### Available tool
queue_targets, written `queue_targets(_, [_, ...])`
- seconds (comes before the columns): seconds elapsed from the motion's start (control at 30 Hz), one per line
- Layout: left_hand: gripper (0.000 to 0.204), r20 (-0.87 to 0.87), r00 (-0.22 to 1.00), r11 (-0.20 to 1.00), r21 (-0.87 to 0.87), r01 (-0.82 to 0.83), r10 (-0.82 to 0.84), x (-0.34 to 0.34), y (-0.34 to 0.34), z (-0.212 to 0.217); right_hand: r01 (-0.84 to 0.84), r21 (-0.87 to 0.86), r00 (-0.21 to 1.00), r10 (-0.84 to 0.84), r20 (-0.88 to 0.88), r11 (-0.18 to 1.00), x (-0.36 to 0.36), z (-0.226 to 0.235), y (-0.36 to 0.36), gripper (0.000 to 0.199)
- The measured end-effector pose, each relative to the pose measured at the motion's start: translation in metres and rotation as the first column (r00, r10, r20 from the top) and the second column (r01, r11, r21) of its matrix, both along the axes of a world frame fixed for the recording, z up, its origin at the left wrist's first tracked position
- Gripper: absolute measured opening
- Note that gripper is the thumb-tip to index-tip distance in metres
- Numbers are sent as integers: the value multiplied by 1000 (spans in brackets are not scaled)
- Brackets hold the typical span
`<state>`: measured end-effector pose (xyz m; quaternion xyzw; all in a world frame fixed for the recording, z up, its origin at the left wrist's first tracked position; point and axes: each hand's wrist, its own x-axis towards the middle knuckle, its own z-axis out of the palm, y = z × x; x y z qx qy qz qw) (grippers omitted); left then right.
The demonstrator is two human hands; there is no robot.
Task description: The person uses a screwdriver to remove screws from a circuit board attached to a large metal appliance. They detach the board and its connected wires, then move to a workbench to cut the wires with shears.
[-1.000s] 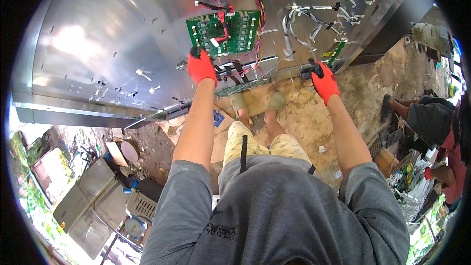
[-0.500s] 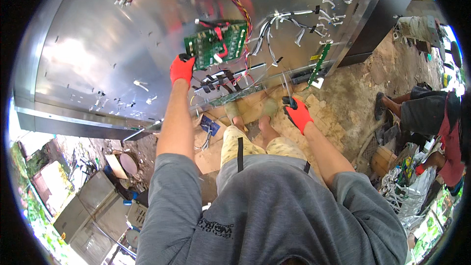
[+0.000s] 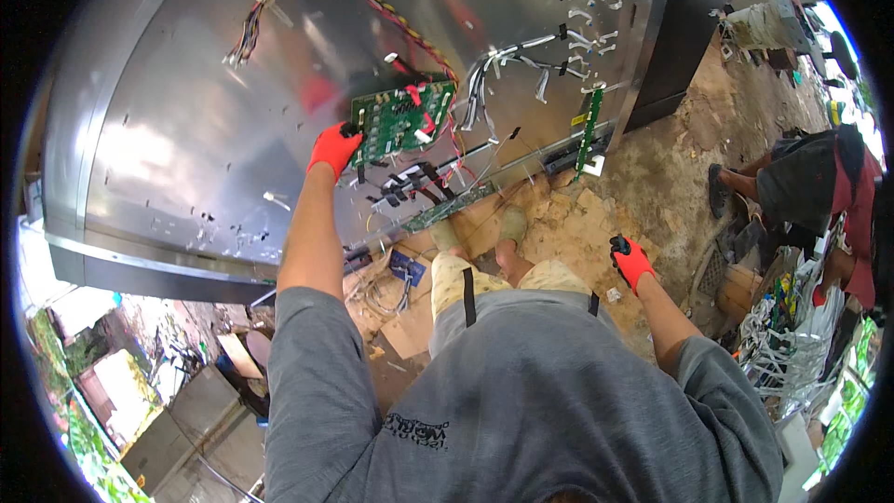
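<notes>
A green circuit board (image 3: 400, 121) with red and black leads on it rests against a large shiny metal panel (image 3: 214, 121). My left hand (image 3: 335, 147), in a red glove with dark fingertips, is closed on the board's left edge. My right hand (image 3: 632, 259), gloved alike, is away from the panel over the floor at right, its fingers curled; whatever they hold, if anything, is hidden. From the board's upper right corner a twisted multicoloured wire bundle (image 3: 391, 14) arches left under black tape. Below the board lie black-taped cables (image 3: 419, 182).
White and black cables (image 3: 521, 51) and a narrow green strip board (image 3: 589, 130) are on the panel's right side. Cardboard (image 3: 405, 331) and a blue piece (image 3: 407, 267) lie by my feet. Another person (image 3: 801, 177) and a heap of pale wires (image 3: 792, 354) are at right.
My right hand has moved right and back from the panel's lower edge; the thin pale thing at its fingers no longer shows. My left hand stays on the board. The whole view has shifted.
</notes>
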<state>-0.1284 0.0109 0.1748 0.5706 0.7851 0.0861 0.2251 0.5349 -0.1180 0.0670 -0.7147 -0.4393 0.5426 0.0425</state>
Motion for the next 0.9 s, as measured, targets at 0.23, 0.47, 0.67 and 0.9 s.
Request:
queue_targets(0.23, [33, -14, 997, 992, -104, -72, 71, 44, -26, 11, 28, -93, 988, -41, -149, 995, -40, 10, -10, 30])
queue_targets(0.47, [32, -175, 976, 986, -77, -147, 132, 66, -67, 23, -258, -18, 946, 248, -210, 966, -119, 43, 32, 28])
queue_targets(0.67, [34, -54, 991, 991, -35, -127, 125, 22, -15, 9, -651, 173, 744, 667, -51, 739, -194, 5, 60, 34])
queue_targets(0.9, [35, 187, 950, 968, -27, -248, 249, -26, -54, -21, -784, 460, 557, 799, 225, 417, -311, -43, 62, 55])
